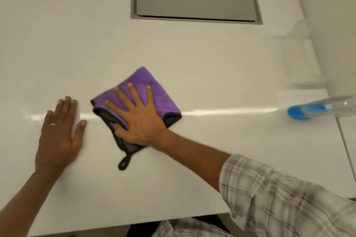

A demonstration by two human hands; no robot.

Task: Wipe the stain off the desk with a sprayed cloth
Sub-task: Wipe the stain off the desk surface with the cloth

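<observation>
A folded purple cloth [146, 86] with a dark grey underside and a black hanging loop lies in the middle of the white desk [212, 75]. My right hand [137, 115] presses flat on the cloth, fingers spread, covering its near half. Just left of the cloth, my left hand [57, 132] rests palm down on the bare desk, fingers apart, holding nothing; it wears a ring. No stain shows on the desk around the cloth.
A clear spray bottle [319, 108] with a blue base lies or leans at the desk's right edge, blurred. A grey cable hatch [194, 5] is set into the desk at the back. A white partition [331, 44] rises on the right.
</observation>
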